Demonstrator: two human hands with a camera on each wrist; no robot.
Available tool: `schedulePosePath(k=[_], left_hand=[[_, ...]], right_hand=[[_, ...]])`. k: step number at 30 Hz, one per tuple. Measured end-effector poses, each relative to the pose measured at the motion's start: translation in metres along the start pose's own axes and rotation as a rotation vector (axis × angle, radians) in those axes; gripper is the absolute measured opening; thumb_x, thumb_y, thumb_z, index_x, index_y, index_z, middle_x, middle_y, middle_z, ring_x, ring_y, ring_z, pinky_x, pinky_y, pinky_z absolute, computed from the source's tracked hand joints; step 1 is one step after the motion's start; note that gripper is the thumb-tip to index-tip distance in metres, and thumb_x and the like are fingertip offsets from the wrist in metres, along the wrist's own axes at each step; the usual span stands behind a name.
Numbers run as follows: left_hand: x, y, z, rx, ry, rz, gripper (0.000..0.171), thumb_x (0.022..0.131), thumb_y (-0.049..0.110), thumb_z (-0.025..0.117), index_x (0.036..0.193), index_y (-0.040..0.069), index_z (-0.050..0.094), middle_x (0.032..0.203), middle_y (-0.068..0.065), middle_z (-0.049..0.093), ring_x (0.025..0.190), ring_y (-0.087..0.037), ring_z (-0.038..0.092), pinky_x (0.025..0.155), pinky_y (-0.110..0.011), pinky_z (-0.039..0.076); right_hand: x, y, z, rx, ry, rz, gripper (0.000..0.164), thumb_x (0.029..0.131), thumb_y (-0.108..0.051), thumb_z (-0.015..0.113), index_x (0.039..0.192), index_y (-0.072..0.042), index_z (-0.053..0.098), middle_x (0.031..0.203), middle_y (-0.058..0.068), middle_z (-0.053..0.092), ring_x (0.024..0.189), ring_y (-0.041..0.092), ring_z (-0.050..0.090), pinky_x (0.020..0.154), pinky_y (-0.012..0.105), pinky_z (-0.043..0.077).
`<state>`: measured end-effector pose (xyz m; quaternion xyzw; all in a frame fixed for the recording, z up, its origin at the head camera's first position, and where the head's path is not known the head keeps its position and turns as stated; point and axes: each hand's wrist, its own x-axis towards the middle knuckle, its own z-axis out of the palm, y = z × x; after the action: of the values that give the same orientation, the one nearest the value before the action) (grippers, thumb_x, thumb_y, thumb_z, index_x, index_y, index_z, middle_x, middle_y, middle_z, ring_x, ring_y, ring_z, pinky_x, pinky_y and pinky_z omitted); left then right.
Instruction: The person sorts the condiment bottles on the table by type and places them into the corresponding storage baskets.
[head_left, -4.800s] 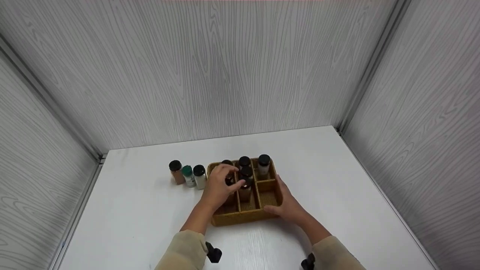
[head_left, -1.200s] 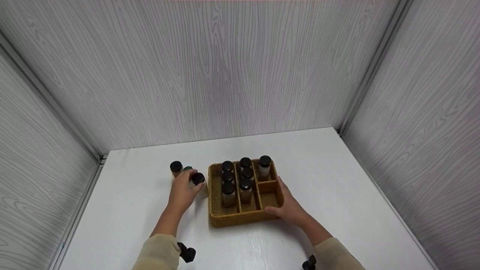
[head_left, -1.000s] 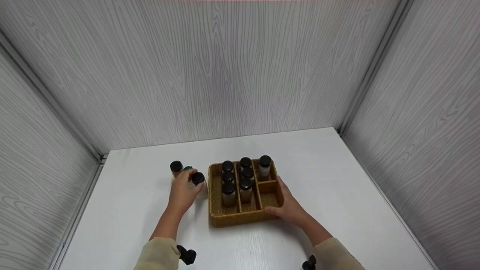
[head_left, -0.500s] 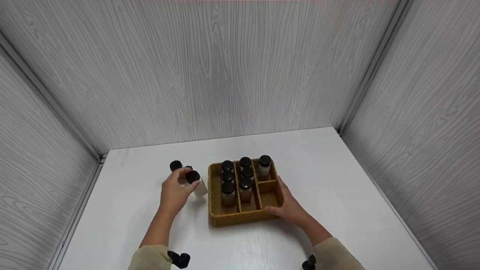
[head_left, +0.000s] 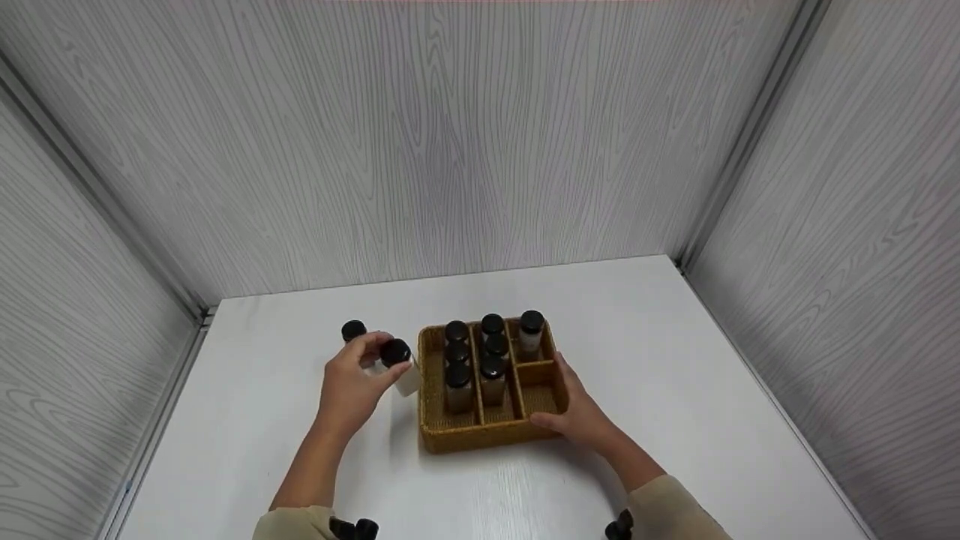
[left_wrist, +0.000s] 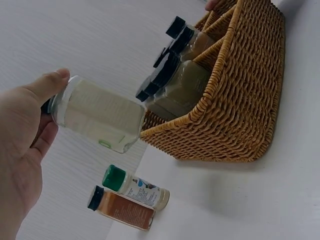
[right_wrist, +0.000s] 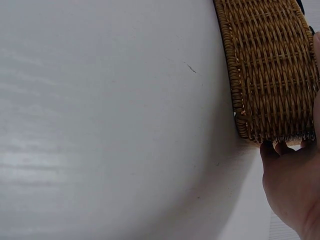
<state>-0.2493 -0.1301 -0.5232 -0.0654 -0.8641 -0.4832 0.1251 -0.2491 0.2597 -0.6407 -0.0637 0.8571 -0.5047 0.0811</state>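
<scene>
My left hand (head_left: 351,390) pinches the black cap of a spice jar (left_wrist: 102,115) with pale contents. The jar hangs tilted above the table, its base close by the left wall of a divided wicker basket (left_wrist: 240,95). Inside the basket, black-capped spice jars (head_left: 493,384) stand in the left and middle compartments, with a single white-labelled jar (head_left: 530,339) in the back right one. My right hand (head_left: 581,415) grips the basket's front right corner, thumb over the front rim and fingers along the side.
Left of the basket stand a green-capped shaker (left_wrist: 142,191) and a jar of orange-brown spice (left_wrist: 125,209), side by side; my left hand hides most of them in the head view. The white table (head_left: 675,360) is bounded by grey wood-grain panels at the back and sides.
My left hand has left the jars inside the basket, taken the pale jar from the table group and lifted it, tilting it toward the basket. The right hand has kept its place.
</scene>
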Motion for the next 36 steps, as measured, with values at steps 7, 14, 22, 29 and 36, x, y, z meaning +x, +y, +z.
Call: schedulePosePath(k=[7, 14, 22, 29, 36], left_hand=[[-0.007, 0.003, 0.000, 0.015, -0.026, 0.052, 0.053, 0.086, 0.018, 0.094, 0.133, 0.010, 0.071, 0.129, -0.005, 0.075, 0.118, -0.021, 0.074, 0.106, -0.040, 0.059], [-0.015, 0.006, 0.005, -0.002, -0.040, 0.091, 0.050, 0.085, 0.019, 0.095, 0.129, 0.013, 0.073, 0.122, 0.000, 0.077, 0.113, -0.017, 0.074, 0.101, -0.030, 0.061], [-0.023, 0.016, 0.018, -0.020, -0.077, 0.106, 0.049, 0.085, 0.019, 0.094, 0.129, 0.017, 0.073, 0.124, 0.005, 0.076, 0.115, -0.014, 0.073, 0.106, -0.038, 0.060], [-0.028, 0.018, 0.028, -0.034, -0.103, 0.114, 0.048, 0.087, 0.022, 0.093, 0.130, 0.019, 0.073, 0.125, 0.006, 0.075, 0.117, -0.015, 0.072, 0.104, -0.036, 0.061], [-0.031, 0.015, 0.038, -0.039, -0.122, 0.093, 0.049, 0.087, 0.023, 0.093, 0.131, 0.021, 0.074, 0.127, 0.005, 0.076, 0.117, -0.015, 0.073, 0.106, -0.041, 0.061]], right_hand=[[0.001, 0.000, 0.000, -0.008, 0.004, -0.005, 0.134, 0.083, -0.049, 0.094, 0.176, -0.028, -0.001, 0.184, 0.016, 0.004, 0.169, 0.049, 0.010, 0.134, 0.071, 0.018], [0.001, -0.001, -0.001, -0.005, 0.007, 0.004, 0.134, 0.083, -0.048, 0.094, 0.177, -0.027, 0.000, 0.184, 0.017, 0.006, 0.168, 0.049, 0.013, 0.134, 0.070, 0.020], [0.002, 0.002, -0.003, -0.004, 0.008, -0.006, 0.134, 0.084, -0.046, 0.094, 0.177, -0.026, 0.000, 0.184, 0.017, 0.007, 0.168, 0.049, 0.014, 0.134, 0.070, 0.020], [0.002, 0.004, -0.003, -0.008, -0.002, 0.008, 0.133, 0.085, -0.048, 0.093, 0.176, -0.028, -0.001, 0.185, 0.015, 0.003, 0.169, 0.048, 0.010, 0.133, 0.072, 0.019], [0.004, 0.005, -0.003, -0.005, 0.010, -0.004, 0.133, 0.084, -0.046, 0.094, 0.177, -0.025, 0.001, 0.184, 0.016, 0.006, 0.168, 0.048, 0.013, 0.134, 0.070, 0.020]])
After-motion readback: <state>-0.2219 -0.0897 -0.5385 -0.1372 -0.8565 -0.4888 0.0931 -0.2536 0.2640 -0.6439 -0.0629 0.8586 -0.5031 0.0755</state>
